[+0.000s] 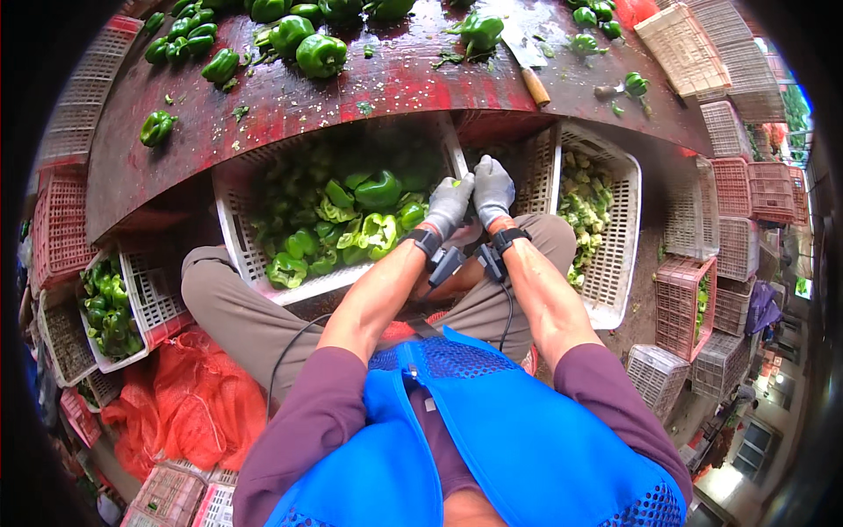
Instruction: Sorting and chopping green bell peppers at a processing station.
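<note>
My left hand [449,207] and my right hand [493,188], both in grey gloves, are closed and side by side between two crates. A speck of green shows at the left fingers, but what they hold is hidden. No object can be seen in the right fist. Left of them, a white plastic crate [230,230] holds whole and cut green bell peppers [379,191]. On the right, another white crate [625,237] contains pale green pepper cores and scraps [581,206].
Beyond my hands, a wet red-brown table [386,88] bears several green peppers [321,56], a wooden-handled knife [535,86] and scattered seeds. A red mesh sack [189,395] lies at lower left. Stacked crates [685,307] stand at right, and a pepper-filled crate [132,294] at left.
</note>
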Motion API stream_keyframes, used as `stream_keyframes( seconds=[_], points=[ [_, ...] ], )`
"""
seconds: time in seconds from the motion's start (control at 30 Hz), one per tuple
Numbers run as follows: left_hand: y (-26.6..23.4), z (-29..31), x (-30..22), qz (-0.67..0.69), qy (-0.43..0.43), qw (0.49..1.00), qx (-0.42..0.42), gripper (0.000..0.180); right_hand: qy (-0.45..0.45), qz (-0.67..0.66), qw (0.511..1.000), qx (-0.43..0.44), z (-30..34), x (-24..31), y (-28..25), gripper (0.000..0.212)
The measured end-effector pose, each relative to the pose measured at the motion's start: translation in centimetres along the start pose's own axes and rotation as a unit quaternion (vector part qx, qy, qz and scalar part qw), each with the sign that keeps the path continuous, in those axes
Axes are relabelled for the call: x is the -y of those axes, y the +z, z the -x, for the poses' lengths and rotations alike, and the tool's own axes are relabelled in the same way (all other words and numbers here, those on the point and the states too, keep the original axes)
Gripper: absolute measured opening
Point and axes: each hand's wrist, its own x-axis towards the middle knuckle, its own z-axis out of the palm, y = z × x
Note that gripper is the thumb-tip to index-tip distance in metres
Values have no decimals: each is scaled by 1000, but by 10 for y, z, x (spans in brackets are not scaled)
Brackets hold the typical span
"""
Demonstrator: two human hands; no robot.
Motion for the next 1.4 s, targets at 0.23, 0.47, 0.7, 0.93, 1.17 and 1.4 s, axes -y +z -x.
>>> stream_keyframes(
  seconds=[0.23, 0.47, 0.7, 0.93, 1.17, 1.4],
  points=[
    [-69, 65, -30, 177, 136, 974, 33, 36, 24, -359, 929, -85, 2, 9, 17, 46],
    [-121, 93, -16, 511, 98, 817, 249, 42, 31, -387, 919, 72, -1, 27, 26, 51],
    [-147, 94, -20, 535, 158, 809, 186, 53, -83, -247, 934, 243, 6, 58, -27, 55],
    [-134, 96, -34, 222, 234, 947, -1, 50, -3, -428, 796, 428, 45, 57, -32, 44],
    [-139, 112, -45, 172, 192, 965, -57, 35, -165, -246, 901, 318, 65, 64, -42, 31],
    [-130, 106, -49, 48, 212, 971, -103, 33, -290, -87, 898, 320, 62, 46, -67, 31]
  ],
)
